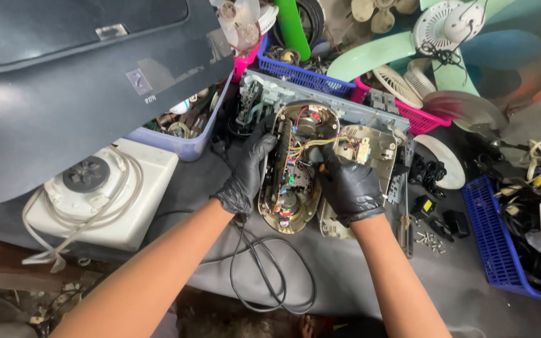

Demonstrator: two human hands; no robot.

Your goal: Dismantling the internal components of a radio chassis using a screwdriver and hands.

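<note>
Opened oval appliance base (292, 169) lying face-up near the middle of the grey surface (345, 275), its circuit board, coloured wires and round metal parts exposed. The left hand (245, 172), in a black glove, grips the left rim of the base and steadies it. The right hand (349, 188), also gloved, is closed over the right edge of the base, fingertips pressed in among the wiring; whether it pinches a wire or a small part cannot be told. The step in hand appears to be taking the insides apart, with the outer cover (364, 150) already swung off and lying just beside the base on the right. The next move would seem to call for a firm hold with the left hand while the right works one part loose without tearing the thin wires.

A black cord (264, 269) runs from the base over the near edge of the surface. A screwdriver (406, 225) and loose screws (430, 241) lie to the right of the right hand. Behind the base stand a blue basket (302, 74) and a pink basket (421, 116) full of parts. A white box with a fan (104, 194) sits at the left edge, a second blue basket (493, 238) at the right edge, and fan blades (402, 44) lie at the far edge. A dark panel (64, 81) overhangs the far left corner and crowds the left hand.
</note>
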